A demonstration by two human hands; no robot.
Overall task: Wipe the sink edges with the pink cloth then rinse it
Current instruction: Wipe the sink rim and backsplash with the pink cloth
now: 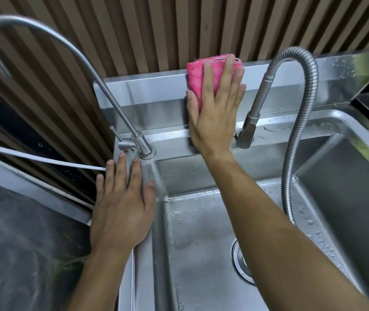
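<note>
The right hand [215, 104] pressed the pink cloth [203, 77] flat against the sink [268, 162] backsplash, fingers straight and spread; the left hand [123, 205] lay open on the rim.

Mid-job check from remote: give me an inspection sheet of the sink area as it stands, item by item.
Surface: steel sink, basin and rear ledge dotted with water drops; drain partly hidden by the right forearm.
Job's things: pink cloth, folded, flat against the upright steel backsplash.
Clutter: nothing seen.
Hands: right hand presses the cloth with straight fingers; left hand rests flat on the sink's left rim.
Cables: white cord at the left; flexible metal hose loops to the pull-out sprayer.
Surroundings: gooseneck tap, slatted wall, dark counter.
</note>
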